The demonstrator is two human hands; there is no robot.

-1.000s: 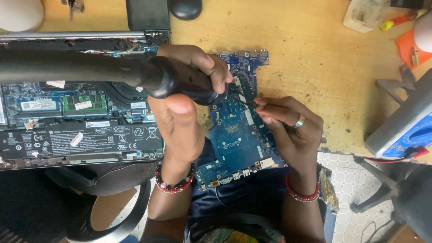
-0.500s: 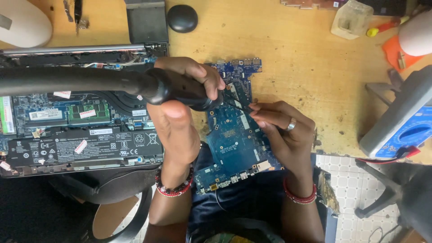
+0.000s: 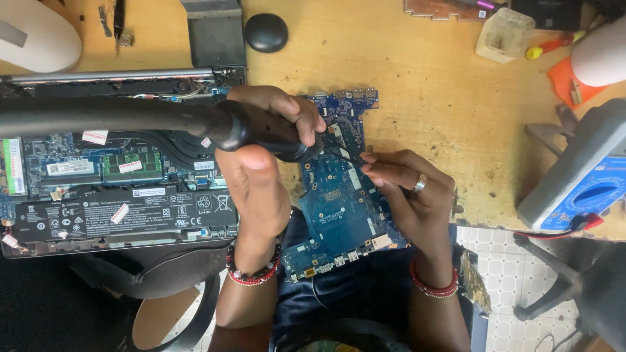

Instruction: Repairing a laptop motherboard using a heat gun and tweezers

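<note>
From the head camera, the left hand (image 3: 261, 169) is wrapping its fingers tight around a thick black tool handle (image 3: 261, 130) over the blue circuit board (image 3: 339, 208), which is lying at the wooden desk's (image 3: 424, 85) front edge. The right hand (image 3: 407, 195) is pinching a thin dark probe (image 3: 345, 156) whose tip is touching the board. An opened laptop (image 3: 117, 189) is lying just left, a blue multimeter (image 3: 580, 182) well right
</note>
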